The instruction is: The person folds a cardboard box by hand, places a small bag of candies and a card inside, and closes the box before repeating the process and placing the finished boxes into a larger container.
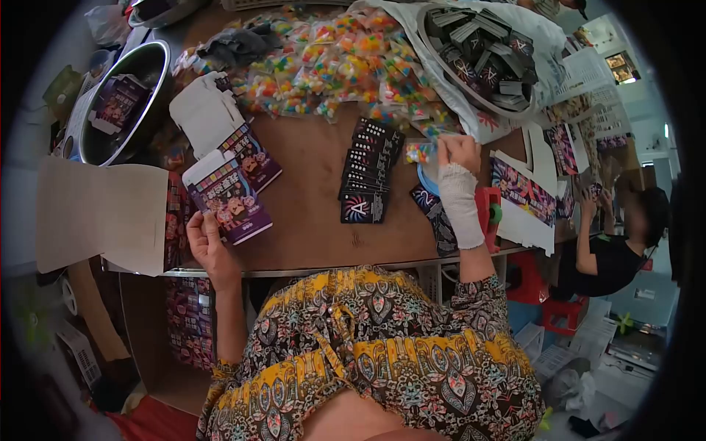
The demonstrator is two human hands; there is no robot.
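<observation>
The desk [309, 169] is brown wood, smooth and matt. The purple box [226, 195] is shiny printed card. The candy packets [346, 66] are glossy clear plastic. The big bowl [151, 62] is shiny metal.

Left hand [208, 246] curled in a grip — bandaged right hand [457, 156] pinching.

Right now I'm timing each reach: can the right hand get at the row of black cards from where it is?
Probably yes. The right hand holds a small candy packet just beside the row of black cards, with only bare table between them.
</observation>
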